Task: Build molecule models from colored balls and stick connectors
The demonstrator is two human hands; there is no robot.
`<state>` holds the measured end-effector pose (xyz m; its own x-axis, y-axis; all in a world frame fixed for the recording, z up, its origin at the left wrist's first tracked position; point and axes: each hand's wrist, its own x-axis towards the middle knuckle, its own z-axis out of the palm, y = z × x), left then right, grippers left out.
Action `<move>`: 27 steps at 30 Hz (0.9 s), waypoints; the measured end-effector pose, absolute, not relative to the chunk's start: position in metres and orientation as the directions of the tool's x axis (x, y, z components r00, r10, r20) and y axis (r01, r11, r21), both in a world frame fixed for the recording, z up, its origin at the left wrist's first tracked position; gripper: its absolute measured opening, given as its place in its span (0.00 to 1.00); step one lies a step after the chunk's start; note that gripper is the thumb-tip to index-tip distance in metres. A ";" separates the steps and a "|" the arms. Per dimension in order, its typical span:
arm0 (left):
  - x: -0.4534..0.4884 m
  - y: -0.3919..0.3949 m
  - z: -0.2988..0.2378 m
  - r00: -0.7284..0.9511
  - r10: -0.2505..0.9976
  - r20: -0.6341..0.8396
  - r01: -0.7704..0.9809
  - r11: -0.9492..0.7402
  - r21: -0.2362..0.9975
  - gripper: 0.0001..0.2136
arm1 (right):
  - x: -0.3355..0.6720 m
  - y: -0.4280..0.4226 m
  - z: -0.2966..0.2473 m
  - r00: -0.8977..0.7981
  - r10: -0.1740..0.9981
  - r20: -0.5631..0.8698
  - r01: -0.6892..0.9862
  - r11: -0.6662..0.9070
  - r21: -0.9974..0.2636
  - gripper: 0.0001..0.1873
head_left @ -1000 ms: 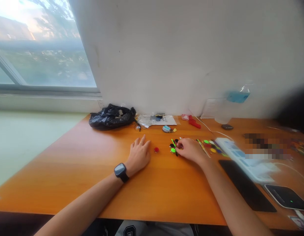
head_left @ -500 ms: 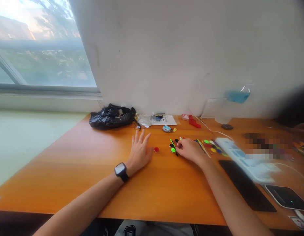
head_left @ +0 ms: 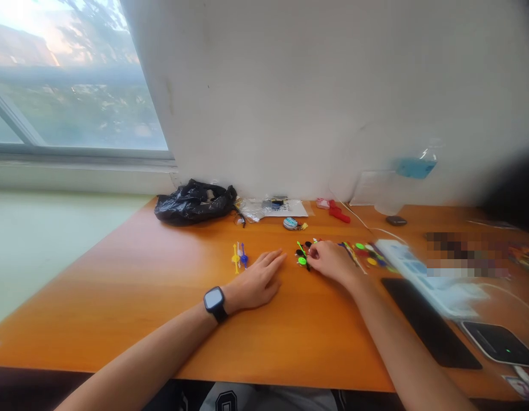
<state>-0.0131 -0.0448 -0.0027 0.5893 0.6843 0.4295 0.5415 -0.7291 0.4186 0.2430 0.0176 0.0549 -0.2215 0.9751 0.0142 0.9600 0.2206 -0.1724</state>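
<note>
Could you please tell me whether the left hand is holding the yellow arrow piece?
No, the yellow arrow piece lies on the table, and the left hand has its fingers stretched away from it.

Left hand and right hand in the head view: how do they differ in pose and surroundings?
The left hand has its fingers stretched out, while the right hand has its fingers bent inward. The left hand's wrist carries a watch; the right hand's wrist is bare. The left hand is beside a blue piece, the right hand beside a green disc. Both are over the wooden desk.
</note>
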 end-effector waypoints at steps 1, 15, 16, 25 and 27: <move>-0.013 -0.045 -0.004 0.586 0.690 0.426 0.551 -0.724 0.415 0.34 | 0.243 0.018 0.055 -0.221 0.975 0.019 0.961 0.221 -0.168 0.06; -0.015 -0.041 -0.005 0.477 0.779 0.406 0.703 -0.616 0.355 0.31 | 0.243 0.023 0.046 -0.187 0.982 0.039 0.971 0.191 -0.142 0.06; -0.015 -0.042 -0.004 0.475 0.779 0.409 0.702 -0.616 0.358 0.30 | 0.243 0.023 0.046 -0.184 0.982 0.040 0.971 0.188 -0.148 0.05; -0.014 -0.041 0.000 0.469 0.778 0.418 0.690 -0.618 0.377 0.22 | 0.239 0.019 0.056 -0.115 0.989 0.093 0.953 0.136 -0.271 0.09; -0.014 -0.040 -0.001 0.476 0.778 0.411 0.686 -0.621 0.380 0.20 | 0.239 0.018 0.058 -0.103 0.984 0.147 0.931 0.147 -0.335 0.10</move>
